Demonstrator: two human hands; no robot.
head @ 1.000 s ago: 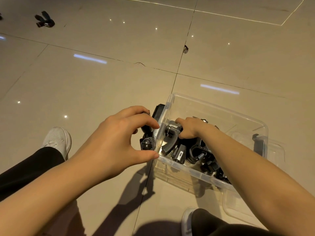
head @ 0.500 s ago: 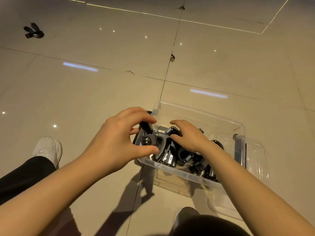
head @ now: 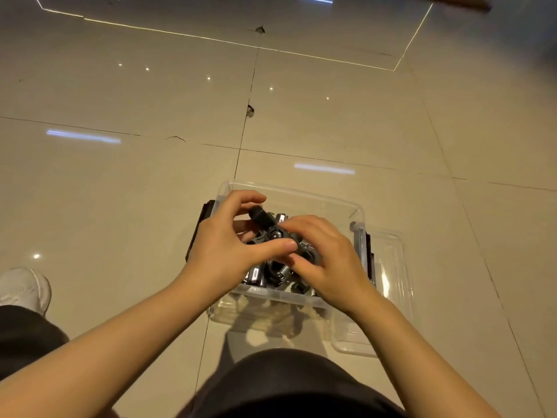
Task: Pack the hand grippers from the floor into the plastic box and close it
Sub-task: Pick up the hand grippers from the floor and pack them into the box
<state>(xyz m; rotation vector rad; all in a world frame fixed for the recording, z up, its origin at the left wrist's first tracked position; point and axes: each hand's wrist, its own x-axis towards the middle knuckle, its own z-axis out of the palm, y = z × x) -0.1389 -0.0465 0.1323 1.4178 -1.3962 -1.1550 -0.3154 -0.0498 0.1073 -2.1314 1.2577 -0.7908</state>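
Both hands work over the box on the floor. Left hand grips a black gripper above the pile inside; right hand curls onto it too. Lid lies beside the box.

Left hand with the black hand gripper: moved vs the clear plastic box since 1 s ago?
Yes. The left hand went from outside the clear plastic box's left wall to over its inside, carrying the black hand gripper.

Glossy beige floor tiles with dark, chipped joints mirror ceiling lights
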